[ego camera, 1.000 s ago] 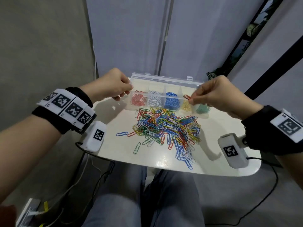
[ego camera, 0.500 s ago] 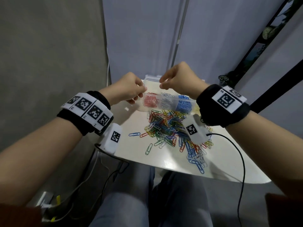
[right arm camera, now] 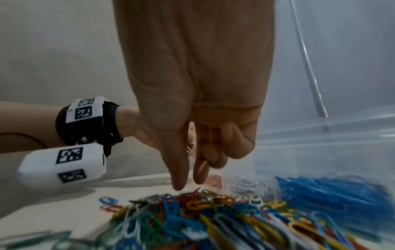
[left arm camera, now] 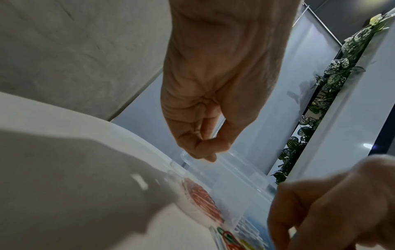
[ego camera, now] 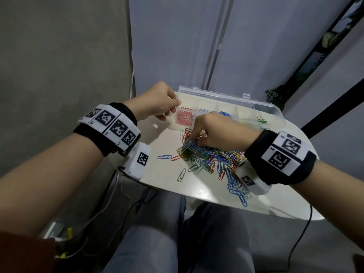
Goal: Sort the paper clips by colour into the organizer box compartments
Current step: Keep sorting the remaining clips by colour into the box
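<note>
A heap of mixed-colour paper clips (ego camera: pixel 208 156) lies mid-table, seen close and blurred in the right wrist view (right arm camera: pixel 213 216). Behind it stands the clear organizer box (ego camera: pixel 275 113) with its lid back. Its compartments hold red clips (ego camera: pixel 184 118), then white, blue (right arm camera: pixel 331 191), yellow and green. My left hand (ego camera: pixel 173 109) pinches the box's left end at the rim (left arm camera: pixel 207 154). My right hand (ego camera: pixel 194 141) reaches down to the heap's far left edge. Its thumb and forefinger (right arm camera: pixel 189 183) point straight down with a narrow gap between them. I see no clip in it.
The small white table (ego camera: pixel 279 201) has a rounded near edge above my knees. Single blue (ego camera: pixel 164 157), red (ego camera: pixel 175 158) and green (ego camera: pixel 181 175) clips lie left of the heap. Cables hang below the table. A grey wall stands at left, a plant at far right.
My right hand carried a red clip from the box's right side to its left end. It has now dropped to the heap without the clip. My left hand stayed on the box.
</note>
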Demonstrator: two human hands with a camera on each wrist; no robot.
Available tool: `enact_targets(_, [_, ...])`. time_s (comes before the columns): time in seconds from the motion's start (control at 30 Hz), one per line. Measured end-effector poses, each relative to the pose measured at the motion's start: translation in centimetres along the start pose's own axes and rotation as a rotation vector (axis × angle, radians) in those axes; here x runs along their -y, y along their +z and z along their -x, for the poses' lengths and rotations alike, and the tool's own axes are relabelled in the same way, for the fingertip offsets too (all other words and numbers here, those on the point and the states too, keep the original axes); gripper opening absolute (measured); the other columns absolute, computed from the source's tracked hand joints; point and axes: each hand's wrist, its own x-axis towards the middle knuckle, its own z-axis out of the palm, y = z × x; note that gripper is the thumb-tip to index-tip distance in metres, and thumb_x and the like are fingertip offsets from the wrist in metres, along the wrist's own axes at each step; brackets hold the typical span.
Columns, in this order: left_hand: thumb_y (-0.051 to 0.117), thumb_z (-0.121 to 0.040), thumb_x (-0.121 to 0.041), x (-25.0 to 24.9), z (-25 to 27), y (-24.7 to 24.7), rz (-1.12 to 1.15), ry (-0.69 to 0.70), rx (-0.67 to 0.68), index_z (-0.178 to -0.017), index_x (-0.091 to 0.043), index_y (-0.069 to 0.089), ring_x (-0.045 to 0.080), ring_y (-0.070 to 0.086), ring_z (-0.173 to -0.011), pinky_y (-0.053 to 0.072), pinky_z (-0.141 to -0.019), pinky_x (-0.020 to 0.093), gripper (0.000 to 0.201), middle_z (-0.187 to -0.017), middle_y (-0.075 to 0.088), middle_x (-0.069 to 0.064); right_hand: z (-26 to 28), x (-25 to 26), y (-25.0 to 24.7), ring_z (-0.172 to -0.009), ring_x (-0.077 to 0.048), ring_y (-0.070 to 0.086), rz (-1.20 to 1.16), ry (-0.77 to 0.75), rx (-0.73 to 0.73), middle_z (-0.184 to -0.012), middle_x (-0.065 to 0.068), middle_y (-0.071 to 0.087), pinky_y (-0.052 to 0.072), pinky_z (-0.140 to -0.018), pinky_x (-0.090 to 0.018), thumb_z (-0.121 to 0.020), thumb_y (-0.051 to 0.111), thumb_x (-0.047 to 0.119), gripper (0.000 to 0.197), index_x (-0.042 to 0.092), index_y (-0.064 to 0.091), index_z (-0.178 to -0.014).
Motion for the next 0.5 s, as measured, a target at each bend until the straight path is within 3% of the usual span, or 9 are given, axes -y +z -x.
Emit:
enact_targets(0.1, [0.054,-0.098,-0.019,0.0,0.0,0.0,0.001,-0.002,-0.001,-0.095,0.001,0.066,0.014,0.050,-0.055,0.044,-0.040,0.021,0.023,-0.072,0.061,0.006,-0.3,-0.3,0.7,-0.082,-0.015,0.061,-0.001,0.043,0.031,-0.091,0.000,0.069,0.049,-0.071,-0.026,-0.081,0.068,0.003,0.017,0.014,0.075,-0.091])
enact_targets(0.2, [0.054,-0.098,-0.019,0.0,0.0,-0.1,0.007,-0.003,0.002,-0.096,0.003,0.066,0.014,0.050,-0.054,0.045,-0.040,0.021,0.024,-0.072,0.061,0.007,-0.3,-0.7,0.5,-0.067,-0.005,0.058,-0.089,0.096,0.016,-0.080,0.001,0.069,0.042,-0.059,-0.012,-0.082,0.071,0.004,0.008,0.009,0.076,-0.086])
enact_targets(0.3, [0.055,-0.098,-0.018,0.0,0.0,0.0,0.007,-0.002,0.005,-0.098,0.004,0.066,0.014,0.049,-0.054,0.046,-0.039,0.021,0.025,-0.072,0.060,0.007,-0.1,-1.2,-0.1,-0.055,0.003,0.056,-0.201,0.132,-0.066,-0.071,0.003,0.069,0.037,-0.050,-0.005,-0.079,0.076,0.007,0.004,0.009,0.078,-0.082])
enact_targets(0.37, [0.055,-0.098,-0.018,0.0,0.0,0.0,0.007,-0.002,0.007,-0.099,0.004,0.066,0.014,0.049,-0.054,0.047,-0.040,0.021,0.025,-0.073,0.060,0.007,0.2,-1.5,-0.7,-0.050,0.008,0.054,-0.252,0.156,-0.126,-0.064,0.006,0.066,0.035,-0.048,-0.005,-0.077,0.078,0.006,0.002,0.008,0.078,-0.078])
enact_targets(0.5, [0.054,-0.098,-0.018,0.0,-0.2,-0.1,0.004,-0.002,0.008,-0.099,0.005,0.066,0.014,0.050,-0.055,0.047,-0.040,0.021,0.026,-0.074,0.060,0.007,0.9,-2.2,-1.5,-0.040,0.000,0.049,-0.427,0.225,-0.195,-0.050,0.008,0.063,0.041,-0.045,-0.017,-0.072,0.079,0.001,0.005,0.004,0.075,-0.070])
